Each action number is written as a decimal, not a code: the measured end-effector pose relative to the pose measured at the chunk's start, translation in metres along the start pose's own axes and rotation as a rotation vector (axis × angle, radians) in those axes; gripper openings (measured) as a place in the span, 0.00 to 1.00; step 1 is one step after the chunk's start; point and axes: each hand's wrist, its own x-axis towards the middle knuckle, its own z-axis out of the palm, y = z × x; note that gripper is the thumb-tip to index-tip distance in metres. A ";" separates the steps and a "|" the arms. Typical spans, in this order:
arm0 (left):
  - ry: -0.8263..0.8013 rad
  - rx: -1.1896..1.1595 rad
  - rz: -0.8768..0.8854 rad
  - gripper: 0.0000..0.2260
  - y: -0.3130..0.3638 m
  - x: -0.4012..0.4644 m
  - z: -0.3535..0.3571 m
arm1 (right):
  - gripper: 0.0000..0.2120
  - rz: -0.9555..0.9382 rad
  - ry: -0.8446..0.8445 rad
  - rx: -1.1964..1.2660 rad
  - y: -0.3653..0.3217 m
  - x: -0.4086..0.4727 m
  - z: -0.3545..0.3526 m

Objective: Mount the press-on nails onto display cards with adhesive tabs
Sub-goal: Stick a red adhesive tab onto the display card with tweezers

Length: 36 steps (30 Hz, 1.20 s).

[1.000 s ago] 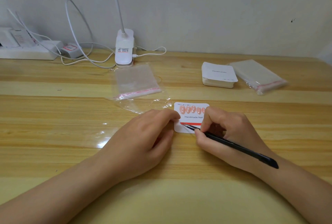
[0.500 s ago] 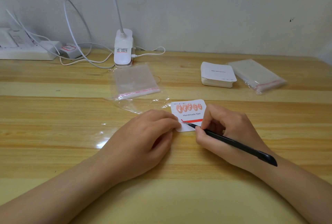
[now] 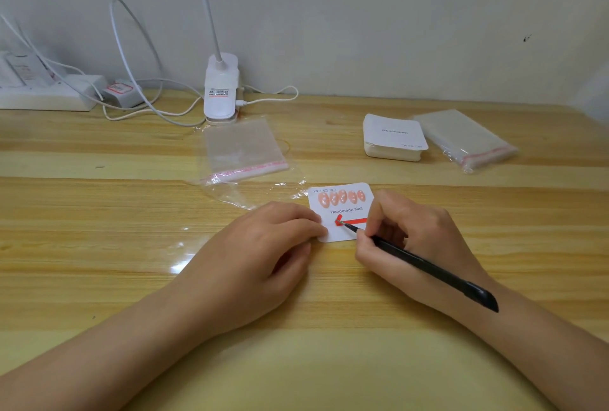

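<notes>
A white display card [image 3: 342, 212] printed "Handmade Nail" lies on the wooden table, with several pink press-on nails [image 3: 342, 197] in a row along its top. A red adhesive strip [image 3: 354, 222] crosses the card's lower part, and its left end is lifted and curled. My left hand [image 3: 260, 259] presses the card's left edge with its fingertips. My right hand [image 3: 412, 239] grips black tweezers [image 3: 425, 265], whose tip touches the curled end of the red strip.
A stack of blank cards [image 3: 393, 137] and a pack of clear bags [image 3: 464, 140] lie at the back right. A loose clear bag [image 3: 242, 150] lies behind the card. A white clip lamp [image 3: 220, 89], cables and a power strip [image 3: 49, 94] stand along the wall.
The card has turned slightly and shifted left. The tweezers' tip has lifted the left end of the red strip, which now curls up off the card.
</notes>
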 end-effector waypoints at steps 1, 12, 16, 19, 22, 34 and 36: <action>0.000 0.002 0.001 0.16 0.000 0.000 0.000 | 0.08 0.007 0.011 -0.001 0.000 0.000 -0.001; -0.001 0.005 -0.014 0.17 0.001 -0.001 0.000 | 0.13 0.108 0.038 -0.014 0.007 0.000 -0.012; -0.002 -0.001 -0.020 0.18 0.001 -0.001 0.000 | 0.13 0.134 0.052 -0.037 0.012 0.001 -0.018; 0.001 -0.001 -0.015 0.17 0.001 -0.002 0.000 | 0.14 0.132 0.069 -0.054 0.014 0.002 -0.020; 0.003 0.003 -0.017 0.17 0.001 -0.001 0.000 | 0.15 0.155 0.103 -0.055 0.017 0.003 -0.024; 0.014 0.018 -0.013 0.17 0.003 -0.002 -0.001 | 0.13 0.193 0.174 -0.114 0.022 0.007 -0.035; 0.021 0.011 -0.020 0.17 0.003 -0.003 0.000 | 0.12 0.197 0.187 -0.137 0.022 0.008 -0.037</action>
